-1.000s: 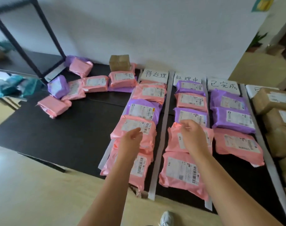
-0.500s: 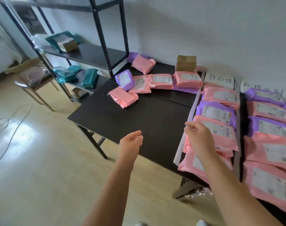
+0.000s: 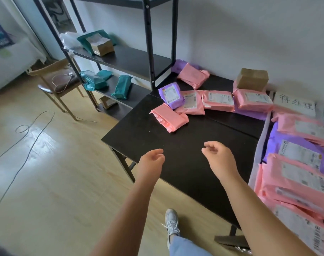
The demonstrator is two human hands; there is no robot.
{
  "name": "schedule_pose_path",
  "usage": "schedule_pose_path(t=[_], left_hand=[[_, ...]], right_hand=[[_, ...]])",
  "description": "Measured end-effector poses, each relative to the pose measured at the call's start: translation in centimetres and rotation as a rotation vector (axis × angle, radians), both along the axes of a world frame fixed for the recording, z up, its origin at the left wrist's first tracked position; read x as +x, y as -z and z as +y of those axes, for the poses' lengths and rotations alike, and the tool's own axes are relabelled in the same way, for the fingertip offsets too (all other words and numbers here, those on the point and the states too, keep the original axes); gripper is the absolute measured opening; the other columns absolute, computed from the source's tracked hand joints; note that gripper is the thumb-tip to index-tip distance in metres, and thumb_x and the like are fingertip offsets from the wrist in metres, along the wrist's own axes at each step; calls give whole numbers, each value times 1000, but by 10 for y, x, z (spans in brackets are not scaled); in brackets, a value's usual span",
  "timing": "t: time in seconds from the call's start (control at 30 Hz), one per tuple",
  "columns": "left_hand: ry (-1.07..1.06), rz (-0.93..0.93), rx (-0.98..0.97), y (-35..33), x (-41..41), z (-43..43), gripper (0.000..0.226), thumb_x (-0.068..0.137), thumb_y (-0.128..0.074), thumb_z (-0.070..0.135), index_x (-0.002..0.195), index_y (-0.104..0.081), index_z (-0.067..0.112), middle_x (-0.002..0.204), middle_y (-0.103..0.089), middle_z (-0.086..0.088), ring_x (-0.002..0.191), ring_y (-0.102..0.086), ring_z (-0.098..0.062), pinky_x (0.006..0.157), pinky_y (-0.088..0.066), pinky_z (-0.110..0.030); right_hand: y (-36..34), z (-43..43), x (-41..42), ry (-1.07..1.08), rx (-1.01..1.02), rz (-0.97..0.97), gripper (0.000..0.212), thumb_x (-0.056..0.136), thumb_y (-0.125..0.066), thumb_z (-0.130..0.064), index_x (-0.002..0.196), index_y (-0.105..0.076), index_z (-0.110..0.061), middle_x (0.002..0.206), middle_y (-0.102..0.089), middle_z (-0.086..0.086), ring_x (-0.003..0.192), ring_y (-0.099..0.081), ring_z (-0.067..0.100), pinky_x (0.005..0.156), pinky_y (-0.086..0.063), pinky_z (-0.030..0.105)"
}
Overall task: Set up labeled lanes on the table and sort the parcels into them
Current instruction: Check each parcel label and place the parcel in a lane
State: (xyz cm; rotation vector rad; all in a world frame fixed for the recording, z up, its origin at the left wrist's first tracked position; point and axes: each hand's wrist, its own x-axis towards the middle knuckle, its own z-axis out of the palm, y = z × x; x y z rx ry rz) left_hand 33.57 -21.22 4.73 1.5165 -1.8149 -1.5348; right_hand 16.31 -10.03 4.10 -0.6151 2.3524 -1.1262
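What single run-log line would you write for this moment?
task: sorting parcels | left hand: open, empty | right hand: open, empty | unsorted parcels: far end of table | lane parcels: at right

View: swings left, so the lane parcels [image 3: 294, 174] slide from mid-frame to the right edge; only the first label card [image 3: 294, 103] still shows whole.
Right hand [image 3: 219, 157]: leaves the pink parcels in the lanes and now hangs over bare counter [image 3: 176, 141] at frame centre, fingers loosely curled, holding nothing.
Left hand [image 3: 152, 161]: moves from above the first lane to the counter's near left edge, empty.
Unsorted pile [image 3: 190, 102]: shifts from upper left to upper centre.
Shelf rack [image 3: 131, 58]: now fills the upper left.
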Motion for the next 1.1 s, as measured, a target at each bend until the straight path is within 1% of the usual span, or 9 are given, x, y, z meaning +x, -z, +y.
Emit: schedule_pose_path(t=[0.03, 0.13, 0.23, 0.47, 0.6, 0.67, 0.83, 1.0, 1.1], left_hand=[[14, -25, -10, 4, -5, -13, 31, 101, -54, 22, 131, -61, 24, 122, -66, 4, 100, -61, -7, 78, -47, -16], [77, -127, -50, 15, -25, -51, 31, 100, -55, 24, 130, -61, 27, 120, -65, 9, 84, -57, 2, 65, -41, -9], [175, -227, -95, 22, -44, -85, 33, 99, -56, 23, 132, -60, 27, 123, -65, 8, 94, -57, -1, 80, -44, -14], [282, -335, -219, 41, -74, -153, 35, 97, -60, 15, 130, -63, 27, 128, -63, 6, 116, -60, -11, 99, -50, -28], [396, -399, -312, 55, -90, -195, 35, 98, -59, 16, 130, -63, 27, 132, -61, 5, 121, -57, -13, 101, -48, -28], [459, -431, -369, 63, -101, -217, 36, 98, -57, 18, 132, -61, 27, 137, -58, 5, 127, -52, -15, 105, -45, -32], [591, -486, -422, 79, -129, -267, 46, 99, -58, 18, 144, -50, 24, 151, -46, 2, 142, -36, -22, 114, -35, -41], [651, -576, -447, 88, -146, -300, 50, 98, -57, 17, 147, -42, 19, 151, -46, -3, 142, -35, -26, 116, -32, -41], [720, -598, -362, 93, -146, -308, 54, 98, -58, 18, 148, -38, 19, 143, -51, -7, 135, -43, -28, 110, -41, -41]], right_hand=[[4, -14, -4, 2, 12, 5, 30, 97, -62, -23, 127, -62, -22, 125, -63, -3, 104, -54, 5, 75, -40, 19], [15, -59, -17, -13, 75, 22, 33, 96, -65, -24, 128, -61, -22, 128, -62, -2, 109, -57, 9, 86, -46, 26], [28, -102, -29, -39, 181, 71, 34, 94, -67, -26, 128, -61, -23, 126, -62, -1, 111, -60, 14, 97, -49, 37], [59, -183, -50, -160, 405, 382, 26, 93, -67, -34, 118, -65, -26, 108, -66, -5, 93, -62, 15, 87, -42, 36], [73, -211, -54, -121, 417, 454, 26, 92, -68, -32, 117, -66, -23, 105, -67, -4, 94, -61, 16, 99, -38, 41], [81, -222, -54, -133, 515, 479, 30, 93, -65, -36, 120, -63, -24, 109, -65, -3, 101, -60, 18, 109, -34, 45], [92, -241, -46, 11, 785, 389, 45, 92, -62, -51, 123, -55, -20, 107, -66, 0, 101, -64, 19, 108, -38, 45], [103, -255, -35, 160, 841, 228, 40, 91, -63, -49, 114, -55, -17, 94, -68, 0, 95, -67, 20, 107, -39, 47], [106, -259, -29, 229, 804, 149, 32, 93, -63, -42, 110, -53, -18, 87, -66, -2, 92, -66, 19, 107, -38, 47]])
